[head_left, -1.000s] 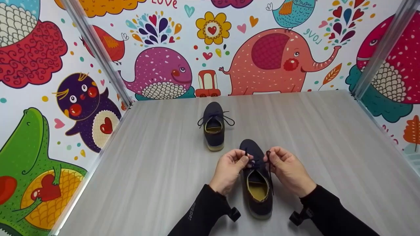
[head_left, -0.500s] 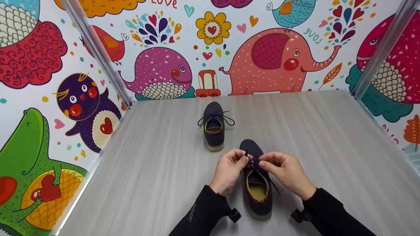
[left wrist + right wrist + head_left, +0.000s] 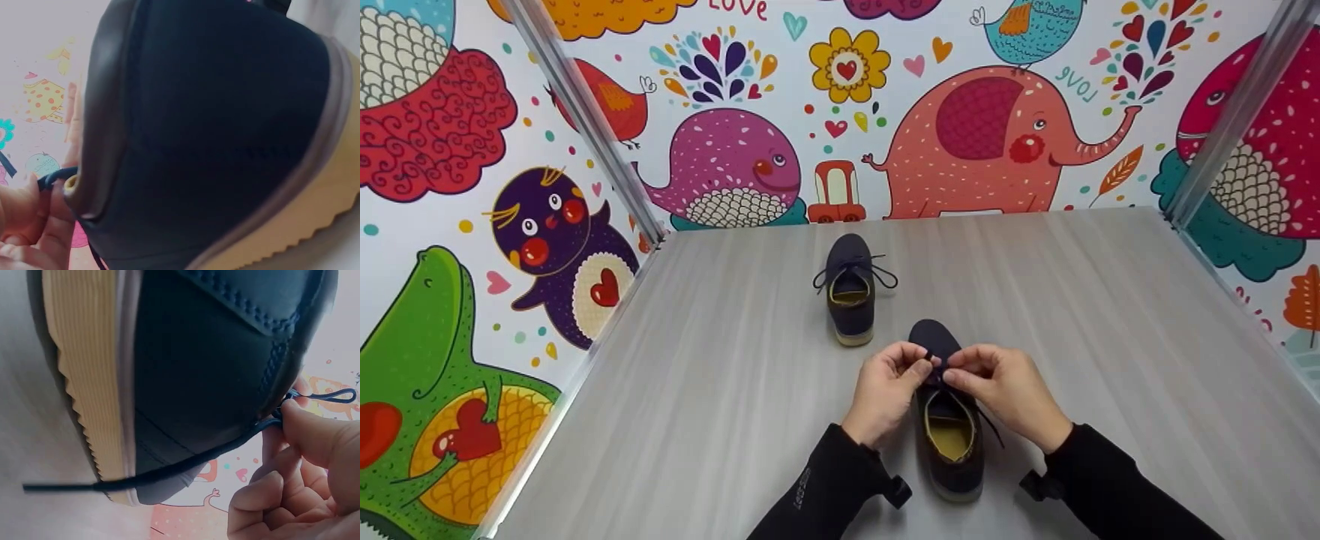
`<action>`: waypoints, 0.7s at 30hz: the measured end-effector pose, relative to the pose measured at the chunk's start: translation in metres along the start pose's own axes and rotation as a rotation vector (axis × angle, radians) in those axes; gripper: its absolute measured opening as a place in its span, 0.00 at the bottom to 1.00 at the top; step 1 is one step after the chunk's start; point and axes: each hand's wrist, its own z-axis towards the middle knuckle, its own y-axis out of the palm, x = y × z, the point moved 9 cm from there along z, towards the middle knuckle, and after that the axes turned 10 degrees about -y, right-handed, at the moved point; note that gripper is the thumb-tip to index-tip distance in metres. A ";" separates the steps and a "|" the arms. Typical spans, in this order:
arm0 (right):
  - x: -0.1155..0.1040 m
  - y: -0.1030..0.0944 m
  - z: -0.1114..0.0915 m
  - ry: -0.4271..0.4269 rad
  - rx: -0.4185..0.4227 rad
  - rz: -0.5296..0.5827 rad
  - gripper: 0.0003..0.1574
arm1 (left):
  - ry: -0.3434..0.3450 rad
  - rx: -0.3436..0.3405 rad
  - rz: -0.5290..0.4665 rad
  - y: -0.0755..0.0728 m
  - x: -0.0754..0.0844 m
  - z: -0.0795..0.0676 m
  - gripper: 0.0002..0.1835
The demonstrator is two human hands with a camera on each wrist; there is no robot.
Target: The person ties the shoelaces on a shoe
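Note:
A dark navy lace-up shoe (image 3: 956,469) with a tan sole stands on the floor, toe pointing away. My left hand (image 3: 885,394) is at the left of its lacing, thumb and forefinger pinching a shoelace (image 3: 55,175). Opposite it, my right hand (image 3: 1016,394) pinches the lace close to the eyelets, fingertips almost meeting the left ones. The right wrist view shows a small lace loop (image 3: 340,396) sticking out beyond the right thumb, while a loose lace end (image 3: 135,482) trails across the shoe's side. My fingers partly hide the knot area.
The matching shoe (image 3: 851,319) stands farther forward and to the left, its lace tied in a bow. Around the grey wood-grain surface (image 3: 720,420) rise printed walls (image 3: 840,135) with metal corner posts (image 3: 585,120).
My right hand has moved left to the lacing, close to the left fingertips. The lace end that hung by it now trails off the shoe's right side. My left hand has barely moved.

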 end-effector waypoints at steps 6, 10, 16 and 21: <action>-0.010 0.002 0.005 -0.110 0.011 -0.109 0.07 | -0.005 0.007 0.027 -0.001 0.000 0.001 0.04; -0.012 0.003 0.005 -0.192 0.051 -0.170 0.09 | -0.010 0.011 0.000 -0.001 -0.002 0.003 0.03; -0.003 0.000 0.004 -0.212 0.077 -0.104 0.08 | -0.013 0.012 -0.031 -0.002 -0.005 0.004 0.06; 0.005 -0.006 0.003 -0.158 0.068 -0.031 0.05 | -0.006 0.019 -0.005 -0.003 -0.005 0.005 0.07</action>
